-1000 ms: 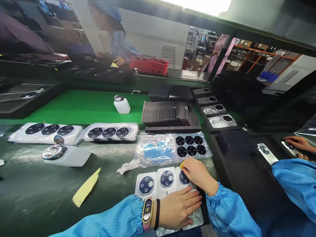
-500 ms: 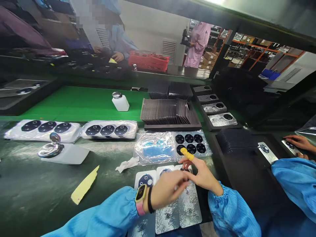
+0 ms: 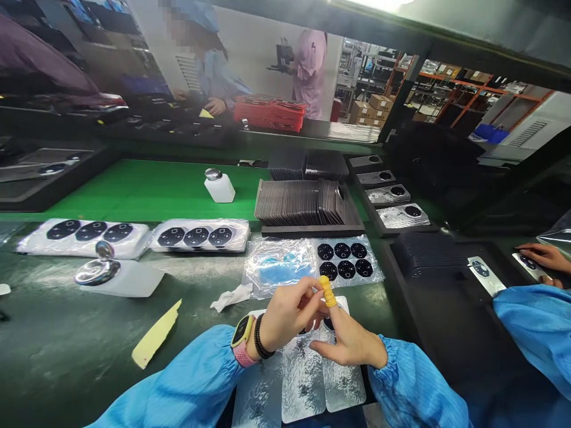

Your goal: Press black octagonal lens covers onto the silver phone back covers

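My left hand (image 3: 288, 315), with a yellow watch and a dark beaded bracelet at its wrist, pinches the tip of a yellow finger cot (image 3: 329, 294). The cot covers the index finger of my right hand (image 3: 350, 339), whose thumb stands apart and which holds nothing. Beneath both hands lie three silvery film-covered phone back panels: a left one (image 3: 257, 389), a middle one (image 3: 303, 386) and a right one (image 3: 343, 383). My hands hide much of their dark round camera areas. Just beyond, a clear sheet bears several black round stickers (image 3: 346, 269).
A clear bag (image 3: 279, 267) with blue content and a crumpled white tissue (image 3: 232, 297) lie ahead. Left are a lidded white bottle (image 3: 122, 278) and torn yellow paper (image 3: 156, 336). A black rack (image 3: 297, 202) stands behind. A co-worker's hand (image 3: 542, 255) works at far right.
My left hand has moved up to the finger cot and closed on its tip. My right hand has shifted down and left, its covered finger now pointing up.
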Demonstrator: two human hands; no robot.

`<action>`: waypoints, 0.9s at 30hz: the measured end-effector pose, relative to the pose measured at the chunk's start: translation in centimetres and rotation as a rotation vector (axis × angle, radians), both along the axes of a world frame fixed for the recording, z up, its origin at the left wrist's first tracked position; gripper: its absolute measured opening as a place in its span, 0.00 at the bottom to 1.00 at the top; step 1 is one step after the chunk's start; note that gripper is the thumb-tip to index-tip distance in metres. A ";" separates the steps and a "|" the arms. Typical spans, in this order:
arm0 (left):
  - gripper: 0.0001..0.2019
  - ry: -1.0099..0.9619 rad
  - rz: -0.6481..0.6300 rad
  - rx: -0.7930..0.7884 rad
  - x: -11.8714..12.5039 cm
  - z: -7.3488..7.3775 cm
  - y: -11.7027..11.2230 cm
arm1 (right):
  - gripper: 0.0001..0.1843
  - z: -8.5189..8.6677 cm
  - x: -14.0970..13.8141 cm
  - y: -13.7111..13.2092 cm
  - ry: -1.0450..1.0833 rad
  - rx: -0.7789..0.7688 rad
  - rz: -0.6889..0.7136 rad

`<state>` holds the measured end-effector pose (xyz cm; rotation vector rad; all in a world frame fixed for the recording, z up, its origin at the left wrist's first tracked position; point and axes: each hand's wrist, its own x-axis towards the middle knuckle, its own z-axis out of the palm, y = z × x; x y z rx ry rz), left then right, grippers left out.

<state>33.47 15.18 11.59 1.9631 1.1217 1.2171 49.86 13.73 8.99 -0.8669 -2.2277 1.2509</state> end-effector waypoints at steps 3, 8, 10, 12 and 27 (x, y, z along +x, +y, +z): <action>0.07 -0.029 0.010 -0.029 -0.4 0.4 0.5 | 0.33 -0.1 0.1 0.0 0.002 0.004 -0.018; 0.07 -0.051 0.007 -0.073 -0.8 1.0 0.9 | 0.28 0.0 0.2 0.1 0.075 0.008 -0.017; 0.08 -0.063 0.024 -0.088 -0.8 1.1 0.8 | 0.27 0.2 0.2 0.1 0.102 0.016 -0.004; 0.08 -0.076 0.036 -0.102 -0.9 1.2 0.9 | 0.26 0.3 0.3 0.1 0.108 0.039 -0.006; 0.16 -0.788 0.003 -0.592 -2.4 3.8 2.8 | 0.14 0.5 -0.3 0.6 0.045 0.833 -0.201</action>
